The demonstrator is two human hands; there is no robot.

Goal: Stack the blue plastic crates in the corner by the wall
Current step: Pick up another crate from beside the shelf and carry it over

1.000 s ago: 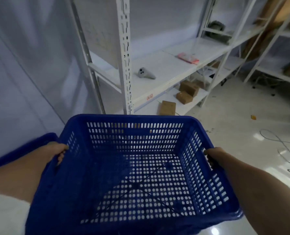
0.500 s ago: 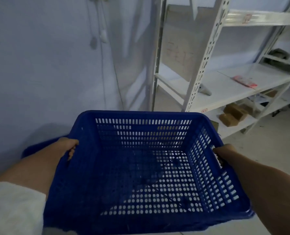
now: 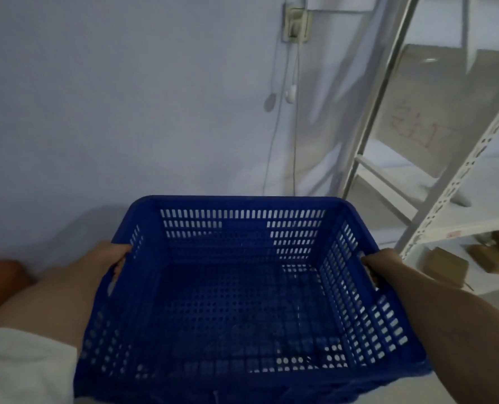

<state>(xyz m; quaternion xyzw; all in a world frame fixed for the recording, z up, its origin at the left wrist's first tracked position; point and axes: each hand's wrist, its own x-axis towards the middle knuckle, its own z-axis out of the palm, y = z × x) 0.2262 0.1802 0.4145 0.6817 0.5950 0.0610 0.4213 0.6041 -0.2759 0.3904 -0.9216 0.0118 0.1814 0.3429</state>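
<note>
Both hands, left and right, curl around the blue crate's side handles; best kept level nearing the wall.

I hold both arms out in front, my left hand and right hand curled tight, one each side.

1. Faint red handwritten marks sit on the grey board leaning behind the shelving rack; the strokes are too blurred to read.
2. A small red-and-white label is stuck on the shelf's front edge, its print too small to make out.
</note>
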